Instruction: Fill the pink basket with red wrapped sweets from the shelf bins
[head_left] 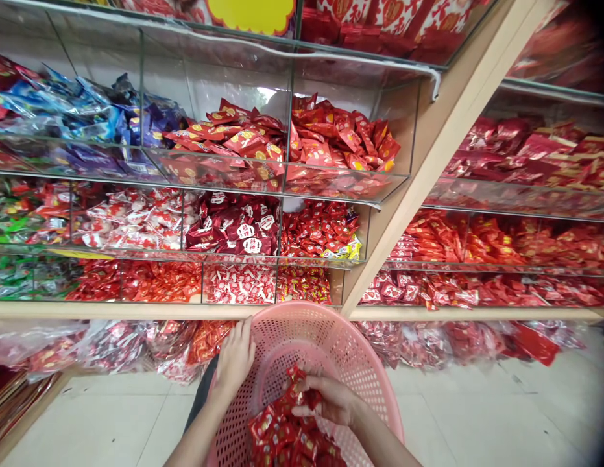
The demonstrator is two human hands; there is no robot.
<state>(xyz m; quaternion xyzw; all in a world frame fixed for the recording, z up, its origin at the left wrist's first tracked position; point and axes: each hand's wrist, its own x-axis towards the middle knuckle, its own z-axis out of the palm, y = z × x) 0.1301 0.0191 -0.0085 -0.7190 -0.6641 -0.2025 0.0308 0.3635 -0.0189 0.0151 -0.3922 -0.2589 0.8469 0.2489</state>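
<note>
Handling red packets [277,431] inside the pink basket [326,327] seems the step, the right hand [333,399] loosely pinching some, the left hand [237,353] over the rim [393,399], its grip unclear; next probably calls for a steadied basket and loosened pinch.

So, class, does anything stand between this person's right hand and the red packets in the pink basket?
Nothing visible does. The right hand is inside the pink basket, right against the red packets. The left hand rests at the rim, off to the side.
</note>
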